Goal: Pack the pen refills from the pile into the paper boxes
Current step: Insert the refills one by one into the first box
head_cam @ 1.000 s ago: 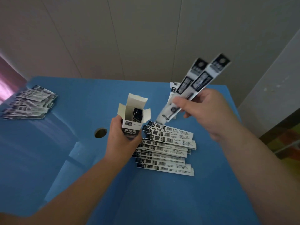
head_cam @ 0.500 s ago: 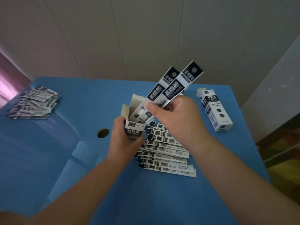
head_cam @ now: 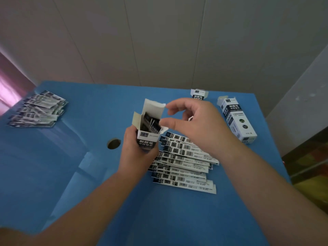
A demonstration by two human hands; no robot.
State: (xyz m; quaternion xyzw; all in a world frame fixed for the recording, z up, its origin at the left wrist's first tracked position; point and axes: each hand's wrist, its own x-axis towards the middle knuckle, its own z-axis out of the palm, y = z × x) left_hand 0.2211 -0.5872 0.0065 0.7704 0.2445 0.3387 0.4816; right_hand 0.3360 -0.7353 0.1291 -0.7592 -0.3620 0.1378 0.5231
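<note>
left hand point(head_cam: 136, 150) grips open paper box point(head_cam: 150, 128) upright so its mouth faces up | right hand point(head_cam: 193, 125) empty, fingers loosely curled at the flap | refills point(head_cam: 150, 123) inside box | refill pile point(head_cam: 184, 164) on bench point(head_cam: 71, 174) beneath

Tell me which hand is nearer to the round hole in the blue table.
Left. The left hand grips the open box just right of the round hole; the right hand hovers at the box's top flaps, farther right.
</note>
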